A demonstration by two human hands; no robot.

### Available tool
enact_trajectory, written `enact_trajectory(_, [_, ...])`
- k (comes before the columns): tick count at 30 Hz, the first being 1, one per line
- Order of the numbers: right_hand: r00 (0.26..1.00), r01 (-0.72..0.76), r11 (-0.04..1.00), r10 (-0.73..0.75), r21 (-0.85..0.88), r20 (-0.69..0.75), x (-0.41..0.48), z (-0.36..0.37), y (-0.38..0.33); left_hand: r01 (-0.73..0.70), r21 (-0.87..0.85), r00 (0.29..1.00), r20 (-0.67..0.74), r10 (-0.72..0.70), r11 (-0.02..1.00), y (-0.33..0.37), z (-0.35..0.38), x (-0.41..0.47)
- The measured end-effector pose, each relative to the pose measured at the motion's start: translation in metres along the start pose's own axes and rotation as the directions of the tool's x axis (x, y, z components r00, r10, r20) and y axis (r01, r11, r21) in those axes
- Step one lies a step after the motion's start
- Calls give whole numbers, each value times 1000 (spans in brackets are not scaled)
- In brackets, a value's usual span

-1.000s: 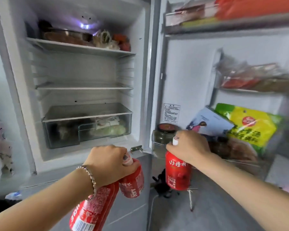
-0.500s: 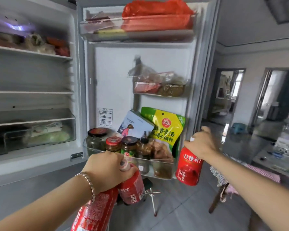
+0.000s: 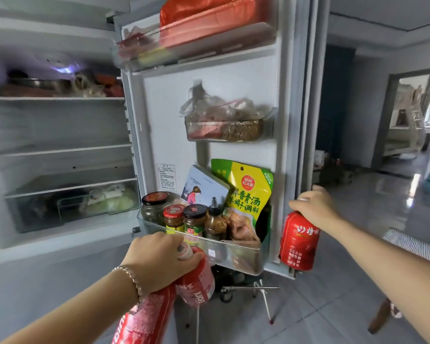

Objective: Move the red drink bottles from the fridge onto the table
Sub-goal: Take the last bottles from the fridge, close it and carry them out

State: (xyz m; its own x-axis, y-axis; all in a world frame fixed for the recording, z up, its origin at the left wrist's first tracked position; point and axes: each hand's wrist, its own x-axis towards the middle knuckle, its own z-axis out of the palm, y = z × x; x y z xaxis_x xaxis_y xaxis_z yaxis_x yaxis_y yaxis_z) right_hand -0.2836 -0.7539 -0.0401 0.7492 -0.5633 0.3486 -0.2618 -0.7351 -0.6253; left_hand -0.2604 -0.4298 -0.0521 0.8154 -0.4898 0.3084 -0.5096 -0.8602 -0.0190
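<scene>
My left hand (image 3: 157, 259) grips two red drink bottles by their necks: one (image 3: 199, 281) hangs in front of the lower door shelf, the other (image 3: 144, 319) slants down under my wrist. My right hand (image 3: 313, 207) holds a third red bottle (image 3: 299, 242) by its cap, right beside the outer edge of the open fridge door (image 3: 233, 83). The fridge compartment (image 3: 60, 157) stands open at the left. A table corner with a striped cloth (image 3: 412, 244) shows at the right edge, partly behind my right arm.
The lower door shelf (image 3: 233, 252) holds several jars, a sauce bottle and a yellow-green pouch (image 3: 248, 189). Higher door shelves carry bags and a red package (image 3: 209, 18). A folding stand (image 3: 256, 291) sits on the floor below the door. A tiled floor and doorway lie to the right.
The view has swung back left a little. My right hand with its bottle now sits against the door's outer edge. The left hand keeps its two bottles in place.
</scene>
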Motion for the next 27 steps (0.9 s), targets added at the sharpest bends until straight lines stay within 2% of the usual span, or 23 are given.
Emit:
enact_trajectory(8, [968, 251, 957, -243, -146, 71, -50, -20, -4, 80, 6, 996, -42, -79, 997, -4, -4, -35])
enact_trajectory(11, [934, 345, 933, -331, -105, 135, -83, -22, -11, 128, 29, 991, -42, -127, 991, -14, -4, -56])
enact_trajectory(14, [868, 468, 884, -457, -15, 195, -115, -18, -19, 204, 52, 979, -8, -204, 978, -29, -2, -77])
enact_trajectory(16, [780, 616, 787, -605, -27, 161, -137, -12, -30, 245, 69, 969, 14, -247, 967, -40, -1, -90])
enact_trajectory(17, [701, 712, 699, -704, -61, 118, -148, -9, -38, 267, 77, 963, 16, -269, 961, -47, -1, -98])
enact_trajectory(19, [504, 861, 501, -863, -91, 20, -165, -3, -58, 309, 101, 950, 18, -312, 946, -60, -2, -111])
enact_trajectory(22, [204, 979, 203, -975, -16, 89, -185, 17, -98, 376, 137, 925, 1, -380, 916, -87, -8, -129])
enact_trajectory(23, [139, 990, 141, -982, 2, 127, -192, 24, -114, 401, 142, 914, -7, -405, 905, -98, -8, -134])
enact_trajectory(24, [110, 993, 114, -982, 18, 151, -199, 34, -132, 433, 142, 900, -17, -435, 890, -112, -9, -143])
enact_trajectory(27, [124, 989, 136, -976, 56, 179, -219, 58, -183, 511, 131, 859, -67, -507, 850, -156, -7, -165])
